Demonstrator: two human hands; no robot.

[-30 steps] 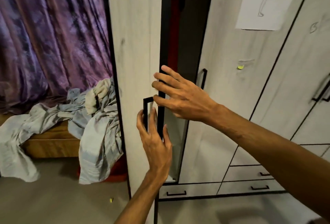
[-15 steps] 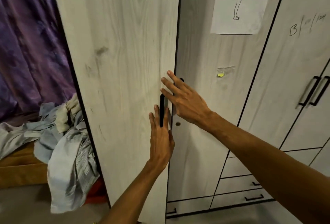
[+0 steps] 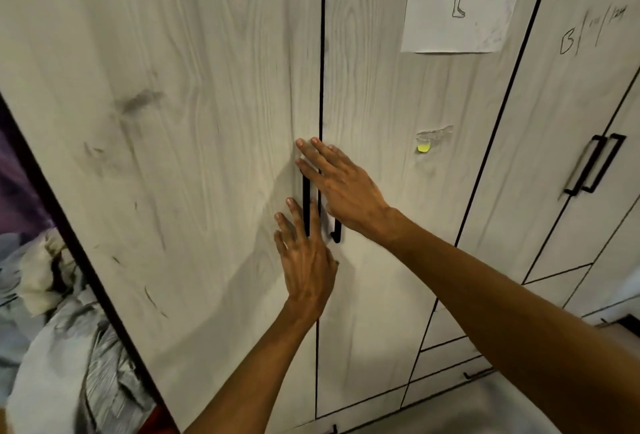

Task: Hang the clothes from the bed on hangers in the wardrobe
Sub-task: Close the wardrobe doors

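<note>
Left hand (image 3: 306, 257), centre frame: flat, fingers spread, nothing grasped, against wardrobe door (image 3: 194, 156) beside black handle (image 3: 306, 205). Right hand (image 3: 346, 187), just above: flat, likewise empty, across door seam. Clothes (image 3: 65, 347), lower left, heaped

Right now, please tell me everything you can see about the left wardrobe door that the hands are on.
The left wardrobe door is a tall flat panel in pale grey wood-grain finish with dark edging and some dark scuff marks. It looks shut, meeting the neighbouring door at a thin black seam. A black bar handle stands upright near that seam. The left hand lies flat over the handle, and the right hand reaches across the seam, its fingertips on this door.
</note>
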